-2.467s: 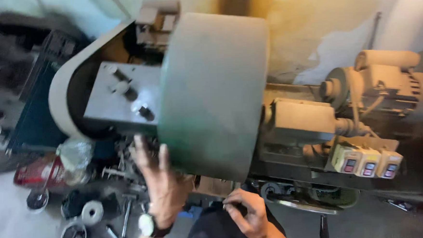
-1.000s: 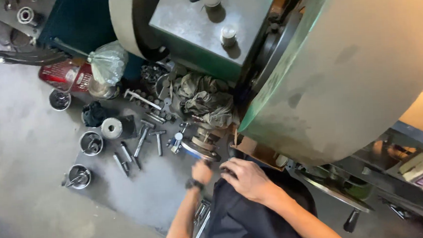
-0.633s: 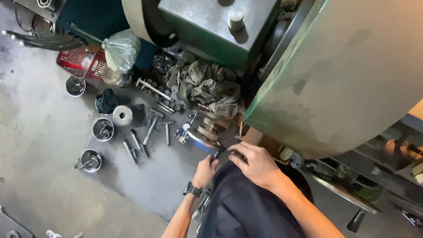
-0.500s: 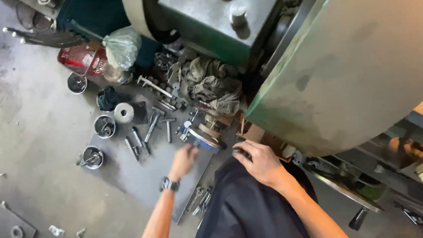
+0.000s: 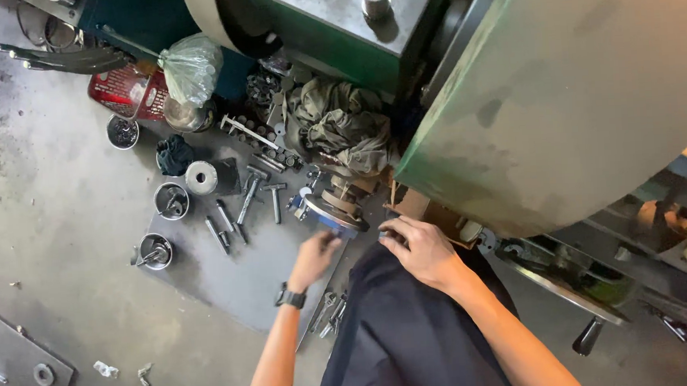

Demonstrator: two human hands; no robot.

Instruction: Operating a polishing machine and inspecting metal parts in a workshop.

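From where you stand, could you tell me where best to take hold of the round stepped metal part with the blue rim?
Probably by the wide blue-rimmed disc at its near end, coming from the near left, where the left hand already reaches. The disc faces the person; the narrower steps behind it run toward the crumpled rag, crowded by tools.

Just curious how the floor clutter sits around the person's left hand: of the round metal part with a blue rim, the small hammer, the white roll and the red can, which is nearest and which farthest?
From the left hand:
1. Blue-rimmed round part, touching the fingertips.
2. Small hammer, up-left.
3. White roll, farther left.
4. Red can, top left.
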